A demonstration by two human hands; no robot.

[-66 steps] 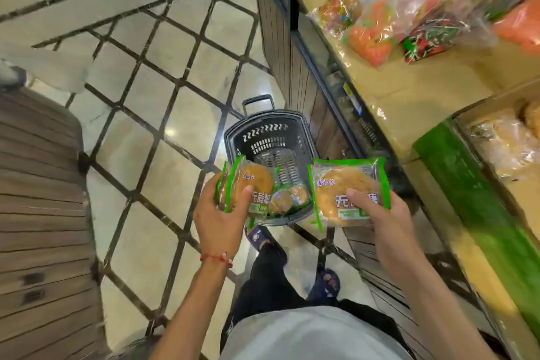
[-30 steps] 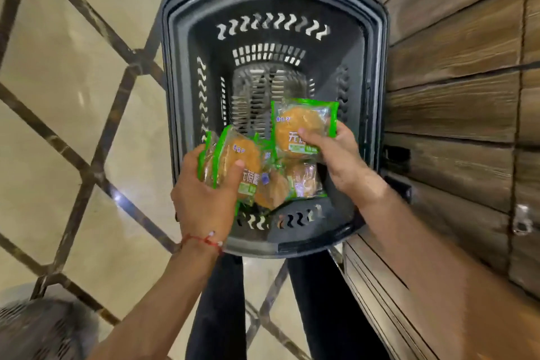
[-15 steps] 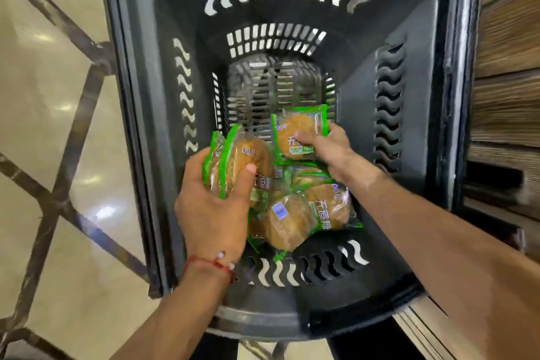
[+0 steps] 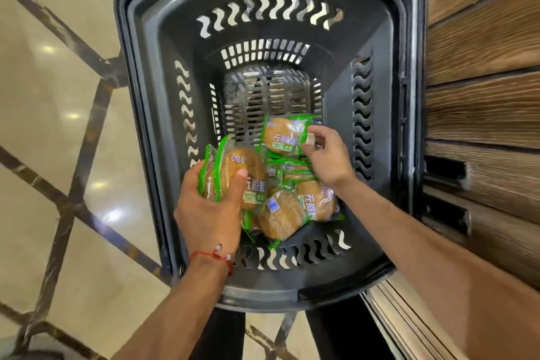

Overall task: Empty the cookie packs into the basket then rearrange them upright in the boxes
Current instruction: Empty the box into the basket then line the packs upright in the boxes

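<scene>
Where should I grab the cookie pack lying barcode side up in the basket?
Probably take the barcode pack by the flat green seam at its near end, pinching from above on the near side. That seam sticks out free toward the basket wall, while the left hand and another pack crowd its sides and the cookie bulges its middle.

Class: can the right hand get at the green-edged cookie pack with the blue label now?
Probably yes: the blue-label pack lies uncovered in the black plastic basket near the right hand, which must first release the far green-edged pack it pinches.
</scene>
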